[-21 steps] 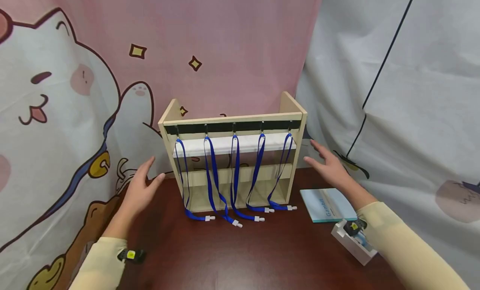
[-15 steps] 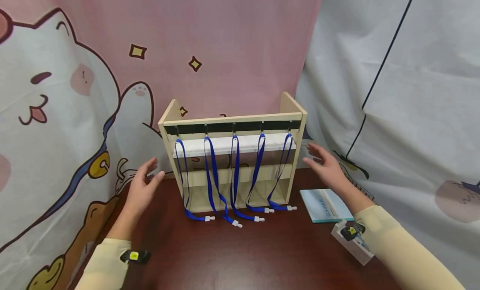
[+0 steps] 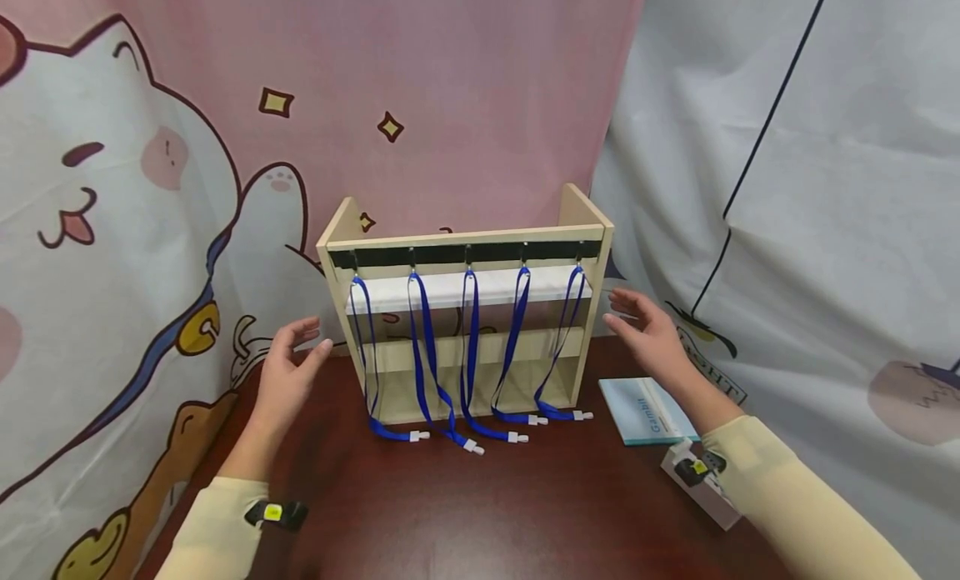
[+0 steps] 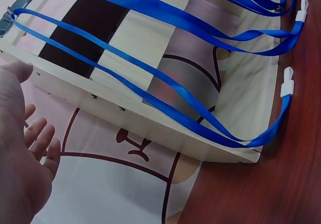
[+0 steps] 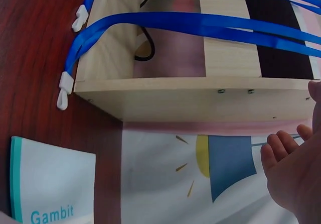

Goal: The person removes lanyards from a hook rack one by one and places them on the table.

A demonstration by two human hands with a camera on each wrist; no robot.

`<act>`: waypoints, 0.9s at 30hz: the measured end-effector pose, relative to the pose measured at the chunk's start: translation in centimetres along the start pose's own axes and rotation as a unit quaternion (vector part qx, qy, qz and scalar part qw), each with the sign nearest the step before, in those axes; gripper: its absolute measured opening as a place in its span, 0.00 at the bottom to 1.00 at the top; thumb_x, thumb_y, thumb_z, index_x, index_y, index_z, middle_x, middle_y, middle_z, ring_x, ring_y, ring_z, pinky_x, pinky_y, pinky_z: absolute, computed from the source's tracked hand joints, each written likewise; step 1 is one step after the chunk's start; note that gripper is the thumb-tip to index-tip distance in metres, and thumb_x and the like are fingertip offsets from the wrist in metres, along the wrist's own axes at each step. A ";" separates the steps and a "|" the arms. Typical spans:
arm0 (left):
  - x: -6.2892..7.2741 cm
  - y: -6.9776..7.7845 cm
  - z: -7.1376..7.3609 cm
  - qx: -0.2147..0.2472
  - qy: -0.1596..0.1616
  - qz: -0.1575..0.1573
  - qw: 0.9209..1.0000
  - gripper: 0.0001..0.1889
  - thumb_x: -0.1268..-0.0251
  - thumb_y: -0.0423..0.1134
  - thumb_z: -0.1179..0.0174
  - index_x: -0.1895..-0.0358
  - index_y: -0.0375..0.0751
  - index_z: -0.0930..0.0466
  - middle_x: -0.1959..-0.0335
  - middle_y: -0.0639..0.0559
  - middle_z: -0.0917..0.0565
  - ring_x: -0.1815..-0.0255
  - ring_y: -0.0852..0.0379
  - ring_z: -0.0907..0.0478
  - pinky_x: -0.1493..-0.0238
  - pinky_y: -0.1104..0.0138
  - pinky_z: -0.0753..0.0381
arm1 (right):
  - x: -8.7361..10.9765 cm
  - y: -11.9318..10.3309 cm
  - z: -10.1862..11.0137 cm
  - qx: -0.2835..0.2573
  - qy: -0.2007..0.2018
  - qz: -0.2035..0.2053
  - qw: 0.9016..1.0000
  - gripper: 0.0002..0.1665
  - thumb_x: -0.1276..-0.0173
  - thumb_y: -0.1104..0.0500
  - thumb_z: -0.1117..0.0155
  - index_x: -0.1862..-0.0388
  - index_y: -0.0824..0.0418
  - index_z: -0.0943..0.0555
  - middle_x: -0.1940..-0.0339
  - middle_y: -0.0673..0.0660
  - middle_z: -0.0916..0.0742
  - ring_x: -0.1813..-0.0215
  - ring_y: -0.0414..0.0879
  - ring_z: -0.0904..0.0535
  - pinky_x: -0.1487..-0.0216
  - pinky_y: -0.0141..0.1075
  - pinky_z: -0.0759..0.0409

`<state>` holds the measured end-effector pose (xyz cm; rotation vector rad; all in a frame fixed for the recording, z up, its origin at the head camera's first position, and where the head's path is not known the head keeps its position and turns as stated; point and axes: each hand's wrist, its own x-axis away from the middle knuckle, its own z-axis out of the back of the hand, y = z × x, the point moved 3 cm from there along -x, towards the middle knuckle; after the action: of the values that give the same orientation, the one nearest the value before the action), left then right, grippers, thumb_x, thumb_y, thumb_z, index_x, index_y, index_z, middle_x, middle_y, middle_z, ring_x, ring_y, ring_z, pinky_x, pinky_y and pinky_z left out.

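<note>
A light wooden rack (image 3: 480, 347) stands on the table, with a dark strip of hooks along its front. Several blue lanyards (image 3: 472, 347) hang from the hooks, their white clips (image 3: 517, 437) lying on the tabletop. Left of the rack, my left hand (image 3: 281, 388) is raised with fingers loosely bent, holding nothing. My right hand (image 3: 651, 340) is held likewise off the other side. Both wrist views show a gap between each hand and the rack's side panels (image 4: 120, 106).
A light-blue book (image 3: 637, 413) marked "Gambit" lies right of the rack. A small white box (image 3: 701, 492) sits in front of it, partly under my right forearm. The dark red table (image 3: 450, 513) meets printed cloth (image 3: 487, 80) behind.
Both hands have shifted slightly inward toward the rack, and their fingers have bent a little more. The rack and lanyards stay as they were.
</note>
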<state>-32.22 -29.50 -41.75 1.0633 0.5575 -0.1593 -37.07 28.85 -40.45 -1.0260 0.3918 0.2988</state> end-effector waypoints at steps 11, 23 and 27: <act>-0.6 2.1 -0.3 0.018 0.021 -0.029 0.999 0.24 0.16 0.42 0.34 0.27 0.35 0.25 0.33 0.42 0.19 0.33 0.47 0.22 0.37 0.67 0.25 | -1.2 -2.7 -0.7 -0.002 0.053 0.039 0.998 0.31 0.16 0.51 0.31 0.23 0.63 0.24 0.28 0.62 0.16 0.27 0.60 0.19 0.28 0.59 0.22; -2.4 7.4 -0.3 0.036 0.044 -0.104 0.993 0.17 0.20 0.31 0.34 0.35 0.30 0.21 0.43 0.39 0.15 0.43 0.51 0.20 0.43 0.67 0.24 | -3.4 -5.0 -0.5 -0.056 0.092 0.048 0.993 0.29 0.17 0.53 0.29 0.24 0.59 0.23 0.30 0.57 0.15 0.29 0.54 0.18 0.26 0.51 0.21; -2.3 10.6 -0.5 0.033 0.051 -0.139 0.988 0.16 0.23 0.25 0.33 0.38 0.24 0.21 0.46 0.32 0.14 0.47 0.44 0.18 0.46 0.69 0.22 | -3.5 -5.2 -1.0 -0.061 0.093 0.051 0.992 0.28 0.18 0.58 0.29 0.24 0.60 0.23 0.31 0.59 0.14 0.30 0.54 0.17 0.27 0.54 0.21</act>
<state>-30.33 -24.21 -32.47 1.0593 0.7978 -0.3709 -38.19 25.23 -35.35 -1.1605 0.6014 0.3231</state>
